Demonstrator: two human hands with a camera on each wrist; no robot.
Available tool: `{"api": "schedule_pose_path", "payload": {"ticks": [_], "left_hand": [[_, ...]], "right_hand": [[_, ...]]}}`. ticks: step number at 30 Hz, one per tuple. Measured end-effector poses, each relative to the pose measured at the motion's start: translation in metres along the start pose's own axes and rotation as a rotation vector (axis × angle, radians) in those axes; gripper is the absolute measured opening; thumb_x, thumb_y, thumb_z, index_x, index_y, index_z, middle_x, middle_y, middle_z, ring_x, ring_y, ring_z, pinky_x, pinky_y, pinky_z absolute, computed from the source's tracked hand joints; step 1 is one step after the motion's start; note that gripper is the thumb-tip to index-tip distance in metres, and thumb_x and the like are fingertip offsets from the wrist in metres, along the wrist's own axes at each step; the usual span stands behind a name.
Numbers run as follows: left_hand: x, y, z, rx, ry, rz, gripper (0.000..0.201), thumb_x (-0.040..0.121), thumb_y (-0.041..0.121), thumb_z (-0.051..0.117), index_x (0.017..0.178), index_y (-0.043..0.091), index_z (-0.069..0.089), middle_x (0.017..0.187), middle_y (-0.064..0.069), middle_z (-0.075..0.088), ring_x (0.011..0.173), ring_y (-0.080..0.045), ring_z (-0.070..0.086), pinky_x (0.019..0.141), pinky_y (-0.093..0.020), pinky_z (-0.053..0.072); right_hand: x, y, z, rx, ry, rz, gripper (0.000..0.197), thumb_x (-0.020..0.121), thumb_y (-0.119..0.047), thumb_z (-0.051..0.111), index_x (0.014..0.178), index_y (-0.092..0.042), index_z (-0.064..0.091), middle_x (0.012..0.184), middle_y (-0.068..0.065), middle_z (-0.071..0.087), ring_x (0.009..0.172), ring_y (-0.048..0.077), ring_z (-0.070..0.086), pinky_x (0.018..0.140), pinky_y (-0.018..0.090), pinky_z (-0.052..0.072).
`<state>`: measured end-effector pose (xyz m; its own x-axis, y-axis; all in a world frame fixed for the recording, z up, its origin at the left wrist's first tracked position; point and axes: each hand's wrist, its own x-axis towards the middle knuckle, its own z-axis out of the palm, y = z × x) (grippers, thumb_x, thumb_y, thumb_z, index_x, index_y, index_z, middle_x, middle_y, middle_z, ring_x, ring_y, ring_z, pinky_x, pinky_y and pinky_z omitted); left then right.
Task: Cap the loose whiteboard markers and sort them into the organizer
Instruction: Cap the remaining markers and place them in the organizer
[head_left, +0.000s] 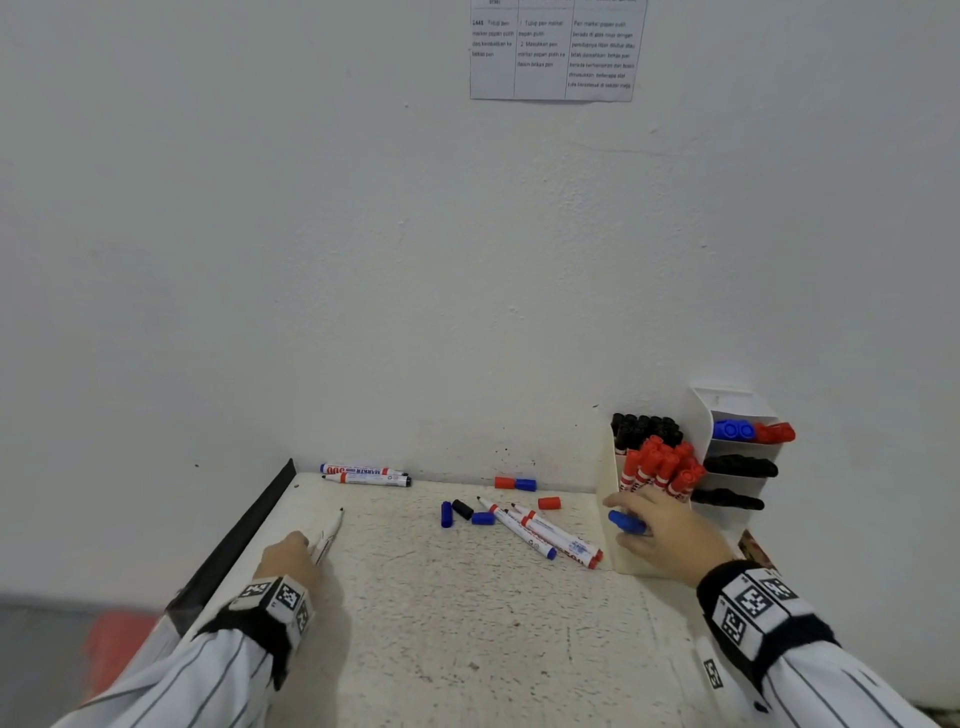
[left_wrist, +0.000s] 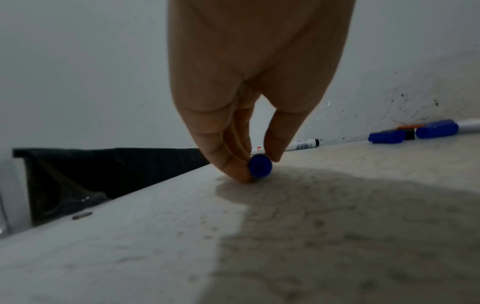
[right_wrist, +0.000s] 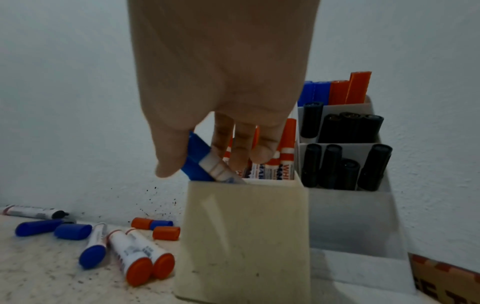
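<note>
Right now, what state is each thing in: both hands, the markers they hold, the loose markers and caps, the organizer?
Left hand: pinches uncapped marker lying on table.
Right hand: holds blue-capped marker, lowering it into front bin.
Three middle markers: uncapped, lying.
Loose caps: off, scattered.
Organizer: upright, partly filled.

We see a speckled white table set against the wall. On it lie two markers side by side at the back, a red cap and blue cap end to end, a lone red cap, loose blue and black caps, three uncapped markers together, and the organizer standing at the right.
</note>
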<state>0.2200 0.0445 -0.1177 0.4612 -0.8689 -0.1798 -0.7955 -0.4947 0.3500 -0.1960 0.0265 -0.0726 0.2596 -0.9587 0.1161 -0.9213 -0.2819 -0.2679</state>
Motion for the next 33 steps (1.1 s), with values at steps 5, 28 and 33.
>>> {"api": "schedule_pose_path", "payload": {"ticks": [5,28,33], "left_hand": [[-0.004,0.010,0.000,-0.192,-0.027,-0.062,0.036,0.092,0.016,0.049,0.125,0.003,0.052,0.129,-0.014,0.055,0.119,-0.029,0.051,0.096,-0.028,0.041],[-0.004,0.016,0.010,-0.733,-0.182,-0.061,0.015,0.081,0.002,0.053,0.085,0.015,0.059,0.100,-0.016,0.062,0.073,-0.027,0.059,0.067,-0.036,0.059],[-0.002,0.006,0.004,-0.715,-0.163,-0.044,0.016,0.084,0.004,0.050,0.093,0.015,0.057,0.095,-0.013,0.058,0.056,-0.019,0.055,0.038,-0.020,0.047]], "right_hand": [[0.000,-0.004,-0.005,0.079,0.156,0.011,0.013,0.085,-0.016,0.060,0.096,-0.023,0.057,0.098,-0.006,0.057,0.090,0.013,0.053,0.079,0.027,0.044],[0.089,-0.162,0.065,0.269,-0.310,-0.021,0.044,0.095,-0.013,0.043,0.138,-0.014,0.042,0.142,0.006,0.039,0.131,0.021,0.038,0.107,0.027,0.029],[0.101,-0.175,0.093,0.094,-0.405,0.043,0.036,0.094,-0.023,0.043,0.127,-0.007,0.047,0.132,0.012,0.038,0.120,0.026,0.042,0.100,0.027,0.035]]}}
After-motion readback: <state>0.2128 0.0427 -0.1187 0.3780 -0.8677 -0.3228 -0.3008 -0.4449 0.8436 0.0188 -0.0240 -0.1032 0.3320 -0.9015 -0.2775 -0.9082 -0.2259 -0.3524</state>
